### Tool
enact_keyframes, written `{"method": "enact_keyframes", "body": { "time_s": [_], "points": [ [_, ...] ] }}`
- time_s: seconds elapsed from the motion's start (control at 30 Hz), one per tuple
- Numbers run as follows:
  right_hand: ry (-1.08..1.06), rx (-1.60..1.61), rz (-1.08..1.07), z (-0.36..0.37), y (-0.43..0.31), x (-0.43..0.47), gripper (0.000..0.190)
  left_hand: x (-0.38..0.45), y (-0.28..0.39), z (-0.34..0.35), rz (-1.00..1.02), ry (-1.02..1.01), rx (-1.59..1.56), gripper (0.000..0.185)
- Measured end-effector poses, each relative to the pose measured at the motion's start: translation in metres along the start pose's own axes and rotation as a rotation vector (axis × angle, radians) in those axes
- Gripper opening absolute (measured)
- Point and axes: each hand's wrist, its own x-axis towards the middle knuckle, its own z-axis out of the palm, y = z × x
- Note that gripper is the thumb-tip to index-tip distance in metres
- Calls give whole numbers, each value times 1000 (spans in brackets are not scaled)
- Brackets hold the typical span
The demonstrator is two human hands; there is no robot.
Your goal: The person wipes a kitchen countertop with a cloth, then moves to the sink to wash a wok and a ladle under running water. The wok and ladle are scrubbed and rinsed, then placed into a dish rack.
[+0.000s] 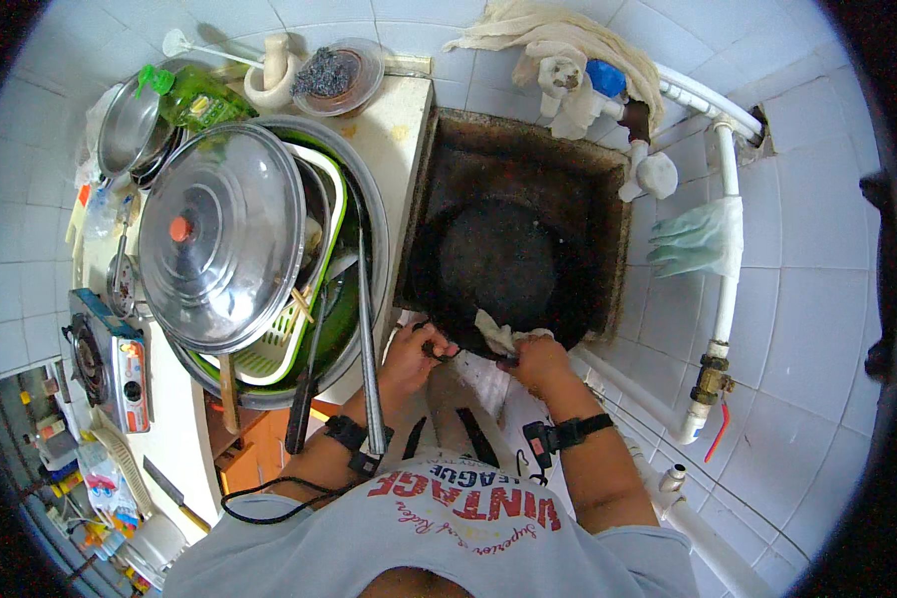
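Observation:
A round black wok (497, 258) rests tilted in the dark, stained sink (527, 138), its near rim towards me. My left hand (418, 351) grips a dark handle at the wok's near left edge. In my right hand (540, 362) is a pale, crumpled cloth (497, 333), pressed against the near rim. Fingers of that hand are partly hidden by the cloth and the rim. Black straps with small devices circle both wrists.
Left of the sink, a large metal basin (380, 217) holds a green-white basket (333, 291), a steel lid (224, 239) and long-handled utensils jutting towards me. A portable gas stove (108, 366) stands further left. White pipes (726, 291), with gloves (695, 238) draped over them, line the right wall.

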Motion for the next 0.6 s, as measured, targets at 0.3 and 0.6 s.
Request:
{"method": "enact_keyframes", "body": {
  "time_s": [0.3, 0.6],
  "points": [
    [-8, -14, -3, -57, 13, 1, 52, 11, 19, 33, 8, 47, -90, 18],
    [176, 67, -65, -91, 11, -23, 51, 3, 45, 59, 44, 46, -193, 17]
  ]
}}
